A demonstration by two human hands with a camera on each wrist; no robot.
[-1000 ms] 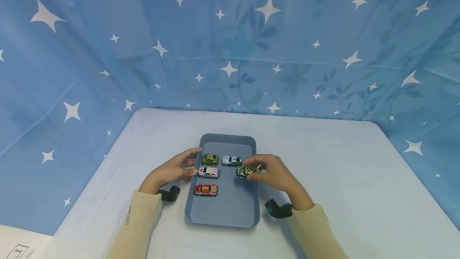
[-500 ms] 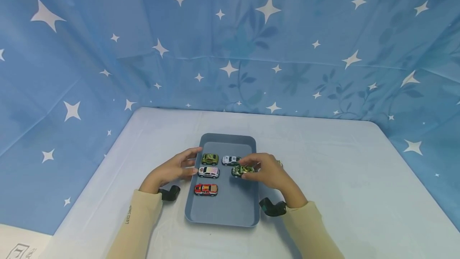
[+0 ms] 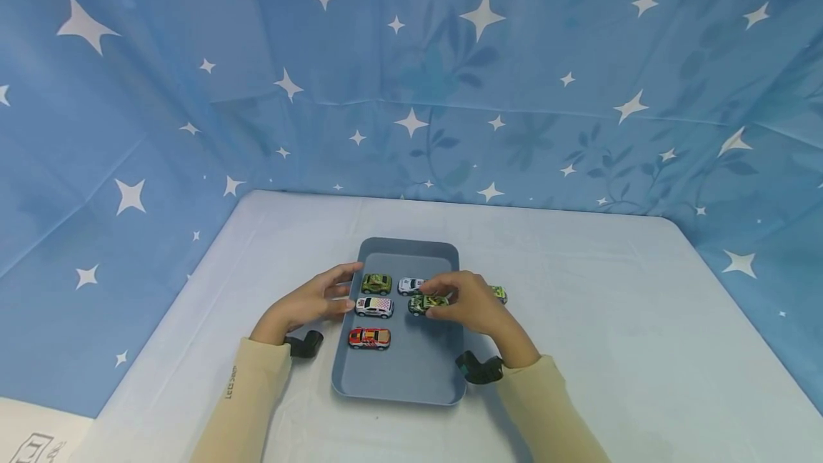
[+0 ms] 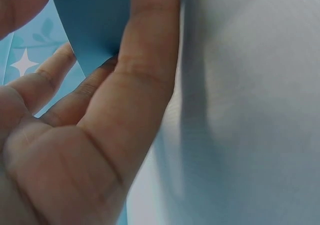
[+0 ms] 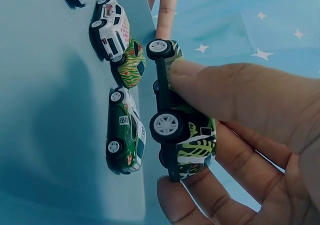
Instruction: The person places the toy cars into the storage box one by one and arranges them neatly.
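Note:
My right hand (image 3: 474,302) holds a green camouflage toy car (image 3: 424,305) between thumb and fingers, over the blue-grey tray (image 3: 401,381). In the right wrist view this car hangs above the tray floor, wheels facing the tray. Just behind it in the head view stands a white and green toy car (image 3: 408,286), partly covered by my fingers. Along the tray's left side are an olive-green toy car (image 3: 376,284), a white toy car with a pink check (image 3: 374,307) and a red toy car (image 3: 369,338). My left hand (image 3: 308,304) touches the tray's left wall, fingers extended.
Another green-yellow toy car (image 3: 499,294) lies on the white table (image 3: 611,320), right of the tray and half hidden behind my right hand. A blue star-patterned curtain (image 3: 411,77) rises behind the table. Each wrist bears a black camera mount.
My right hand has moved left over the tray with the camouflage car, nearing the white and green car. The car on the table has come into view behind it. My left hand stays put.

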